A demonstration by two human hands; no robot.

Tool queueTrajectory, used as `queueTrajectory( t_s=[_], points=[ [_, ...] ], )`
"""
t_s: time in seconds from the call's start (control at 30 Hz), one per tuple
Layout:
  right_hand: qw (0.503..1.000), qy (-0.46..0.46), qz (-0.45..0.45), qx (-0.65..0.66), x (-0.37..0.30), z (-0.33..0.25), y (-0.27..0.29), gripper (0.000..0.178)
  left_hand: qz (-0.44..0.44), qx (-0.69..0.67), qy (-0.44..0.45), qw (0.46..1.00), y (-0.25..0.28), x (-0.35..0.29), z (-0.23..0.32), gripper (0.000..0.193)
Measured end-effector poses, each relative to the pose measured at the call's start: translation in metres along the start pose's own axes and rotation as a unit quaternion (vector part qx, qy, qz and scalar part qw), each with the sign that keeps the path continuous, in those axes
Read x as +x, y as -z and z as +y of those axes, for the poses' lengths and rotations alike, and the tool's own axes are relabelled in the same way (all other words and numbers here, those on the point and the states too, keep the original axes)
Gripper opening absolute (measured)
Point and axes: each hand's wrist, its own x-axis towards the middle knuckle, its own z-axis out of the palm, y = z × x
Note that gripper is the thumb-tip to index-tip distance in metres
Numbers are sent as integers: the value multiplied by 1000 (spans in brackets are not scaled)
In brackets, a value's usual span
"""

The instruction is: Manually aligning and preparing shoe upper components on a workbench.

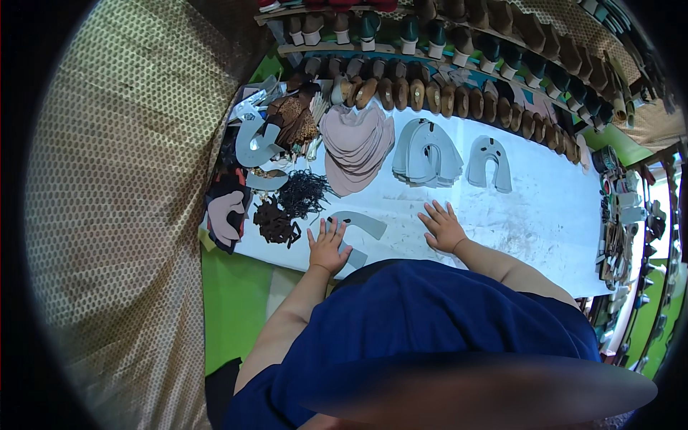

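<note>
My left hand (328,249) lies with fingers spread over a grey U-shaped shoe-upper piece (369,223) at the table's near edge, partly covering it. A small dark spot on that piece shows by the fingertips. Flat on the white tabletop, my right hand (443,229) has its fingers apart and nothing in them. Beyond it are a stack of grey U-shaped pieces (408,159) and a smaller grey set (502,175), both with dark marks at the curve. Left of the stack lies a fanned pile of pink pieces (356,143). A heap of black strips (304,192) sits beyond my left hand.
Dark brown strips (274,221) and more grey cut pieces (252,147) crowd the left side. A row of wooden shoe lasts (417,93) lines the far edge under shelves of shoes (408,34). Assorted items (622,215) stand at the right end. A patterned curtain (129,215) hangs left.
</note>
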Motion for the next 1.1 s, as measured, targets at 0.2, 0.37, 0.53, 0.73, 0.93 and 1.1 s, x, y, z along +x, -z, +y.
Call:
queueTrajectory(
  t_s=[0.2,0.37,0.53,0.73,0.93,1.1],
  points=[
    [1000,-3,-9,-16,2,-3,2,64,9,-33,30,999,-2,1,-3,90],
    [999,1,-30,-41,9,-9,0,65,-5,-64,45,997,4,1,-4,97],
    [988,150,-31,35,78,-58,0,70,0,-66,51,996,4,0,-7,96],
    [959,272,-86,-6,146,-125,-30,78,16,-88,37,995,1,4,-9,95],
    [956,265,-120,-38,163,-139,-24,85,33,-97,51,993,-6,3,-14,98],
    [967,242,-75,-17,158,-127,-28,85,41,-103,46,993,-3,1,-14,97]
  ],
)
